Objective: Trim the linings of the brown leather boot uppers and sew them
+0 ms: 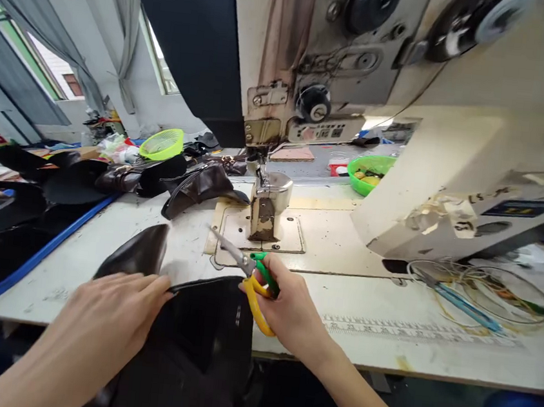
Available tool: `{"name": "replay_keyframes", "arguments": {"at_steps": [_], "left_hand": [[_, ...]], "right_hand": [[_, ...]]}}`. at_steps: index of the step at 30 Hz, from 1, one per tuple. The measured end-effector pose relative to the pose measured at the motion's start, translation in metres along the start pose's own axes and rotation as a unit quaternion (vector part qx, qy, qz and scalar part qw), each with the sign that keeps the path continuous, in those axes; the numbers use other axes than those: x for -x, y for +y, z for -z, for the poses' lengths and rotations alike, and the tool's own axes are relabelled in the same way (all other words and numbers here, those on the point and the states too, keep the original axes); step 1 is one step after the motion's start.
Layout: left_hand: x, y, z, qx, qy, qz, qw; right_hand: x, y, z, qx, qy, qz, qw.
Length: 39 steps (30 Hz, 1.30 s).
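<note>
Scissors [250,267] at the ready between five and six o'clock, your right hand [290,306] is clamped about the green and yellow handles, the blades aimed toward ten; they look together, though blur makes that hard to confirm. At eight o'clock, your left hand [117,310] is clamped on the upper edge of a dark leather piece [205,326], which drapes over the near edge of the white table [373,349] at seven, its top corner just beside the yellow loop. A glossy brown flap [137,254] stands beyond your left fingers; whether it belongs to the same piece cannot be told. The likeliest trouble is the bare blade tip: a careless turn of your wrist could scratch the leather's finish or knock the metal post [266,219] at the clock's centre. The overhang is another risk, since a loosened left grip could let the weight slide floorward. Farther out, the sewing machine [387,79] fills twelve to two, a green basket [358,187] stands between two and three, more dark leather [205,187] rests at nine, and a blue tool [468,306] lies among coiled cords [510,290] toward four, where a loop could snag your forearm.
</note>
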State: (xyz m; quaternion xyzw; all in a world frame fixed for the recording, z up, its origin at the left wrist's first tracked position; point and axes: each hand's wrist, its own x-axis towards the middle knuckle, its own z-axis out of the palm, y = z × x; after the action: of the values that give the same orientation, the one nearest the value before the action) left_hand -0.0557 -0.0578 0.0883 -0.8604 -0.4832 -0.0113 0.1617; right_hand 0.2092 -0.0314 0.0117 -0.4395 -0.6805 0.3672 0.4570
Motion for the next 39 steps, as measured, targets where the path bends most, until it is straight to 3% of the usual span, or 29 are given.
{"name": "replay_keyframes", "arguments": {"at_steps": [4, 6, 8, 11, 13, 17, 20, 23, 26, 28, 33, 39], "left_hand": [[0.05, -0.005, -0.016, 0.075, 0.074, -0.015, 0.994], [0.053, 0.001, -0.032, 0.1, 0.028, 0.01, 0.994], [0.039, 0.011, -0.047, 0.093, -0.049, 0.064, 0.992], [0.008, 0.029, -0.06, 0.098, -0.067, 0.116, 0.986], [-0.01, 0.039, -0.064, 0.192, -0.076, 0.11, 0.972], [-0.031, 0.051, -0.074, 0.377, -0.098, 0.068, 0.919], [-0.038, 0.055, -0.087, 0.431, -0.055, 0.012, 0.9], [-0.041, 0.054, -0.098, 0.437, -0.028, -0.045, 0.898], [-0.042, 0.05, -0.103, 0.5, -0.035, -0.068, 0.863], [-0.041, 0.049, -0.104, 0.53, -0.039, -0.069, 0.844], [-0.038, 0.05, -0.105, 0.523, -0.056, -0.057, 0.849], [-0.04, 0.051, -0.105, 0.534, -0.088, -0.036, 0.84]], "right_hand": [[0.004, -0.007, -0.015, -0.107, -0.134, -0.061, 0.983], [0.008, -0.004, -0.019, -0.057, -0.14, -0.082, 0.985], [0.012, 0.003, -0.021, 0.024, -0.124, -0.095, 0.987], [0.016, 0.012, -0.024, 0.11, -0.103, -0.123, 0.981], [0.017, 0.014, -0.026, 0.16, -0.103, -0.145, 0.971], [0.014, 0.014, -0.024, 0.241, -0.109, -0.162, 0.951], [0.015, 0.02, 0.0, 0.226, -0.112, -0.154, 0.955], [0.026, 0.028, 0.045, 0.267, -0.089, -0.062, 0.958], [0.043, 0.028, 0.089, 0.397, -0.1, 0.074, 0.909], [0.05, 0.026, 0.106, 0.438, -0.147, 0.107, 0.88], [0.046, 0.022, 0.106, 0.419, -0.246, 0.062, 0.872], [0.033, 0.032, 0.108, 0.412, -0.283, 0.042, 0.865]]}}
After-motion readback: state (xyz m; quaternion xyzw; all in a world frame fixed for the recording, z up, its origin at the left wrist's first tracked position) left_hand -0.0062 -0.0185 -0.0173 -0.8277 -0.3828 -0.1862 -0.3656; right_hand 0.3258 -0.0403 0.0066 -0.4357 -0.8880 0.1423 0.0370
